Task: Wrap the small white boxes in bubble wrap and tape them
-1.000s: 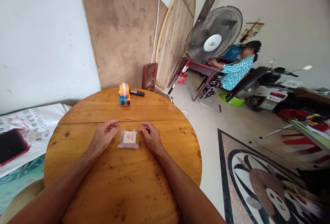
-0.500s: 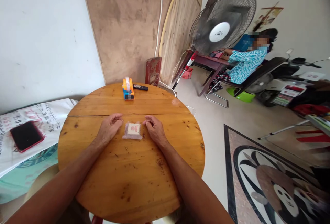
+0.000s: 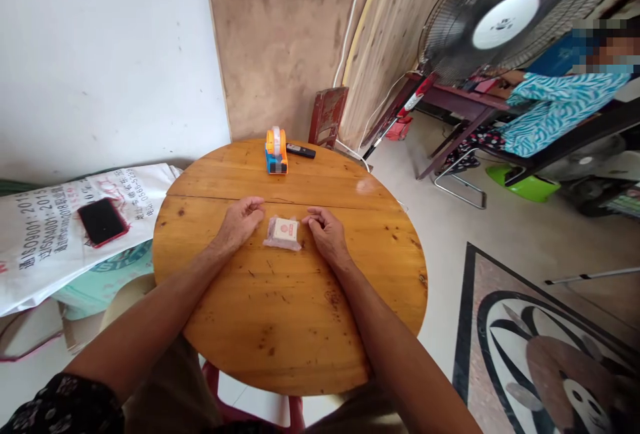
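Note:
A small cream-coloured box with red print, wrapped in clear plastic (image 3: 285, 231), lies flat on the round wooden table (image 3: 260, 341). To its left rests my left hand (image 3: 243, 222), fingers loosely bent inward and holding nothing. On the other side, my right hand (image 3: 326, 233) rests on the tabletop, its fingers slightly curled and apart, also with nothing in them. Neither hand touches the wrapped box; a narrow gap shows on both sides. Farther back stands an orange and blue tape dispenser (image 3: 276, 152) with a roll of tape, beside a dark slim object (image 3: 301, 151).
A phone (image 3: 103, 222) lies on a white printed sack (image 3: 45, 254) at the left. Behind the table are a red wooden chair (image 3: 329, 114) and a wall board. A standing fan (image 3: 505, 21) is at the upper right. A person (image 3: 560, 111) sits at a desk beyond it.
My view has turned left and tilted down a little, so everything appears farther right and slightly higher. Both hands and the wrapped box keep their places on the table.

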Tool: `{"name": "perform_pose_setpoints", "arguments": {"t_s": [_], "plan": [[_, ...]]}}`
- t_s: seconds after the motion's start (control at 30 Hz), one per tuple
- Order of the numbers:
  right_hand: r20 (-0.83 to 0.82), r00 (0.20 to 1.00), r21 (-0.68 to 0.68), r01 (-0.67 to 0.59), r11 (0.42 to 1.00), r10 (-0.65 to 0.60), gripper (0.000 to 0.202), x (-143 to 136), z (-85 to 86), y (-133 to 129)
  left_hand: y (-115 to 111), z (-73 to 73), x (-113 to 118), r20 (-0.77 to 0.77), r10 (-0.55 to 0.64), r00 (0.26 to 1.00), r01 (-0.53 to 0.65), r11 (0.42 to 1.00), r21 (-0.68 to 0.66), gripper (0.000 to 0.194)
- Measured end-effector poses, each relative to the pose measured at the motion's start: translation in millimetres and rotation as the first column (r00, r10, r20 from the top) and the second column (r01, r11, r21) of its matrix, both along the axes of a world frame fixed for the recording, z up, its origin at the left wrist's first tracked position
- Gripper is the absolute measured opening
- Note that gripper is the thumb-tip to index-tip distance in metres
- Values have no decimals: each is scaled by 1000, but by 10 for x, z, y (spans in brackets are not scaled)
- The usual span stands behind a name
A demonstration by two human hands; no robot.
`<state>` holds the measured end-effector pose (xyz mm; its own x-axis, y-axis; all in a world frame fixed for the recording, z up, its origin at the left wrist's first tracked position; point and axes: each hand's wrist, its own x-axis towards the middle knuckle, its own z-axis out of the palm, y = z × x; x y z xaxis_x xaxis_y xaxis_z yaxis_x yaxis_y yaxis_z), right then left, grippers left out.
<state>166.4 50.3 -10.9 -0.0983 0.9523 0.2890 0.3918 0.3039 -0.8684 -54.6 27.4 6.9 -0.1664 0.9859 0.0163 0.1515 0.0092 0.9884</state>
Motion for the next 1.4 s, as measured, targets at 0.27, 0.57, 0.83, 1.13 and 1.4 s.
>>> {"name": "perform_pose_setpoints", "arguments": {"t_s": [0.27, 0.57, 0.83, 1.13, 1.4], "plan": [[5, 1000, 6, 0, 1000, 0, 27, -9, -8, 10, -11, 17, -15, -25, -29, 999, 29, 999, 18, 44], [-25, 992, -13, -128, 992, 128, 30, 33, 267, -128, -137, 116, -69, -118, -314, 942, 314, 949, -12, 49], [43, 953, -14, -300, 954, 301, 42, -105, 387, -225, -135, 106, -34, -142, -384, 913, 389, 921, 11, 67], [122, 957, 161, -281, 946, 264, 20, -265, 328, -214, -164, 150, -13, -149, -451, 880, 463, 884, 61, 58], [201, 970, 265, -189, 945, 137, 13, -274, 229, -199, -140, 118, -20, -213, -432, 876, 451, 891, 47, 47]]}}
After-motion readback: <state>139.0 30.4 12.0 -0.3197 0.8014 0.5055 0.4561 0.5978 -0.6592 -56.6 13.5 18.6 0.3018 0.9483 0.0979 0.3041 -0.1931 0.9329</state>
